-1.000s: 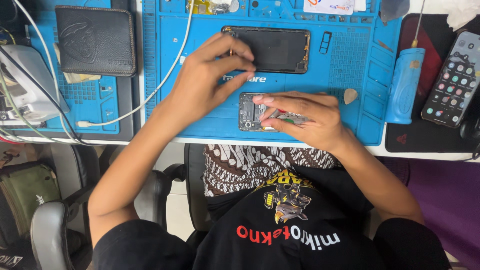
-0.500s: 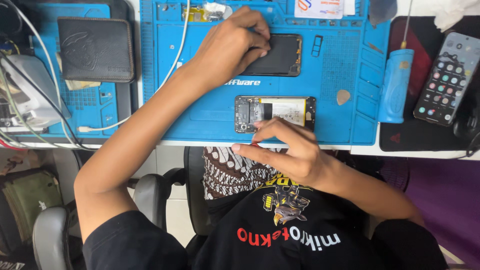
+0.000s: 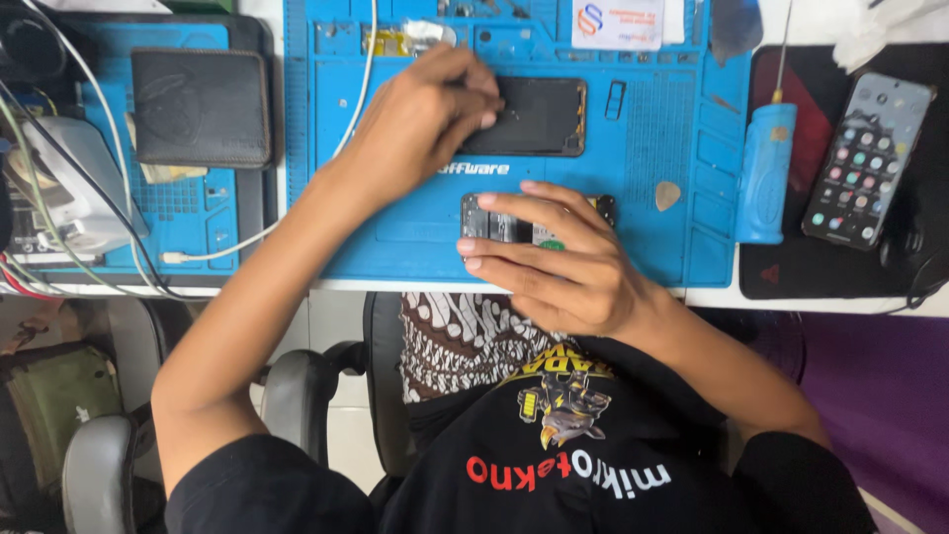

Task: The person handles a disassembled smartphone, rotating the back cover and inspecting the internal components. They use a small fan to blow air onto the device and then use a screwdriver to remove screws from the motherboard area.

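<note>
Big blue mat (image 3: 395, 247) covers desk. Left hand (image 3: 420, 119) rests on black phone screen (image 3: 539, 119), fingers curled, grip hidden. Right hand (image 3: 554, 262) lies flat, fingers open, over opened phone (image 3: 484, 220) at mat's near edge. Small pick (image 3: 667, 195) lies beside it.

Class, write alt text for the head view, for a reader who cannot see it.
A person's right hand covers an opened phone on a blue mat, while the left hand touches a dark phone panel above it. A blue screwdriver lies right.

Bright, even light; slight blur.
</note>
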